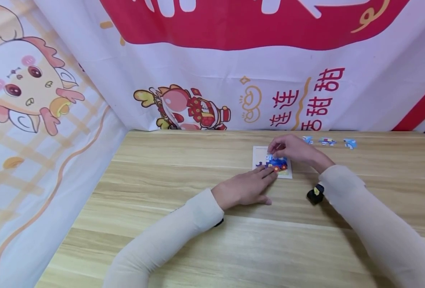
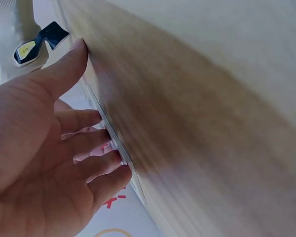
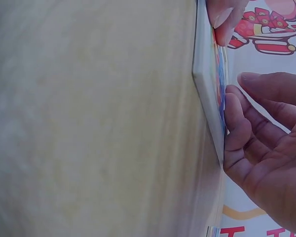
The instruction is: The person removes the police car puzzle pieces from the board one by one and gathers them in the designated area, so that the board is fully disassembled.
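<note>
A small white-rimmed jigsaw puzzle board [image 1: 254, 158] lies near the table's far edge. Its picture, blue with red-and-yellow round parts, is partly covered by both hands. The left hand [image 1: 250, 187] rests its extended fingertips on the near-left part of the board, its thumb set apart. In the left wrist view, the left hand [image 2: 54, 148] has its fingers at the board's edge. Above the far side of the board is the right hand [image 1: 293, 149]. In the right wrist view, the right hand [image 3: 271, 128] touches the board with bent fingers; no piece shows between its separated digits.
Three loose puzzle pieces lie right of the board by the back edge: a blue one [image 1: 307, 140], a multicoloured one [image 1: 327, 141] and another blue one [image 1: 350, 143]. A printed cloth [image 1: 216, 68] hangs behind the wooden table [image 1: 183, 164]; another [image 1: 46, 160] hangs at left.
</note>
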A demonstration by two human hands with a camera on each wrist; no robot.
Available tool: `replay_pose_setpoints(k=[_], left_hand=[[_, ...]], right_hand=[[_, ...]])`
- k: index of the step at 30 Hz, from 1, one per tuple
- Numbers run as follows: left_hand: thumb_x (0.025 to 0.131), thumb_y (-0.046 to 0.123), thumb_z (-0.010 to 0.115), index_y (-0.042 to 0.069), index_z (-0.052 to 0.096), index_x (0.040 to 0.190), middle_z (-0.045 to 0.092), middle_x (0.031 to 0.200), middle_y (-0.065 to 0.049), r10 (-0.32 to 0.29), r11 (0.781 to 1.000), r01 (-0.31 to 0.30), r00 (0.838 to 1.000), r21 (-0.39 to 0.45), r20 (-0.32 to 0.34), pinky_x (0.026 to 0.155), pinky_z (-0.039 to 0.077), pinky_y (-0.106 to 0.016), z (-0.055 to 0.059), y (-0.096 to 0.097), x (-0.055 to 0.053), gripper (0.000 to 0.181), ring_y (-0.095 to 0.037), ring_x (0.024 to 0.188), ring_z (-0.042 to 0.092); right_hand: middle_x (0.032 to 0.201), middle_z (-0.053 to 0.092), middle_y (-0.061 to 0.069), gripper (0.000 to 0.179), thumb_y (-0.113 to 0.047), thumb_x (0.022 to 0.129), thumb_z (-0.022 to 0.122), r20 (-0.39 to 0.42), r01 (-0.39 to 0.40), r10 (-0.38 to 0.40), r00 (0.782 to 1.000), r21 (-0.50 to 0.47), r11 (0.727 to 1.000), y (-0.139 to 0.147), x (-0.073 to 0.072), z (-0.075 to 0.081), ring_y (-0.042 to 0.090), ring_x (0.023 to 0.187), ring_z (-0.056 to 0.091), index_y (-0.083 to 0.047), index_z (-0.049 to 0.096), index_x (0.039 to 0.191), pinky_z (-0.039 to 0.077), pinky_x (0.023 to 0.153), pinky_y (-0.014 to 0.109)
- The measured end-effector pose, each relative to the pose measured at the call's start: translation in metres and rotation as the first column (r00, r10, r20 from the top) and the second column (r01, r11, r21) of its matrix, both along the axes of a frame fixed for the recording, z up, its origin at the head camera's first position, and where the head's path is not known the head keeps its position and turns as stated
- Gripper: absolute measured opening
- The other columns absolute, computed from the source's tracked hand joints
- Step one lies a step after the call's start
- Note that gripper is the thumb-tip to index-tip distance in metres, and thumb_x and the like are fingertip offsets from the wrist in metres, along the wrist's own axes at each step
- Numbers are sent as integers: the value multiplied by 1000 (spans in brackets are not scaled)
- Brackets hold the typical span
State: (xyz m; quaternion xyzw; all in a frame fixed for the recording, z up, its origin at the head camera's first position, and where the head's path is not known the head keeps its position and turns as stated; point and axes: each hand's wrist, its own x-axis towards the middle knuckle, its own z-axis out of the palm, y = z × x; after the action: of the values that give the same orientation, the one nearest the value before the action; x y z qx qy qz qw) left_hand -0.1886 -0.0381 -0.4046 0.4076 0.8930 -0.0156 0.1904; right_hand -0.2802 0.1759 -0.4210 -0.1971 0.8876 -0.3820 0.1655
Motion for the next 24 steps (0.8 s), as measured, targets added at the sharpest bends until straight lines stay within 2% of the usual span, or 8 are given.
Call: replay_pose_setpoints(k=[13, 24], left_hand=[[105, 51, 57, 12, 22, 168, 18, 177, -9, -5, 1000, 5, 1000, -15, -11, 133, 18, -34, -2, 1, 1, 83, -29, 164, 15], [106, 51, 56, 12, 22, 168, 18, 177, -9, -12, 999, 11, 999, -34, -30, 133, 18, -32, -2, 2, 2, 81, -28, 164, 16]], right_hand=[[110, 72, 14, 25, 8, 94, 62, 0, -13, 13, 1000, 3, 1000, 2, 1, -3, 27, 102, 65, -4, 74, 112, 49, 91, 34], [111, 69, 14, 33, 14, 92, 59, -18, -39, 39, 999, -1, 999, 0, 4, -4, 27, 104, 63, -4, 73, 115, 49, 92, 39]])
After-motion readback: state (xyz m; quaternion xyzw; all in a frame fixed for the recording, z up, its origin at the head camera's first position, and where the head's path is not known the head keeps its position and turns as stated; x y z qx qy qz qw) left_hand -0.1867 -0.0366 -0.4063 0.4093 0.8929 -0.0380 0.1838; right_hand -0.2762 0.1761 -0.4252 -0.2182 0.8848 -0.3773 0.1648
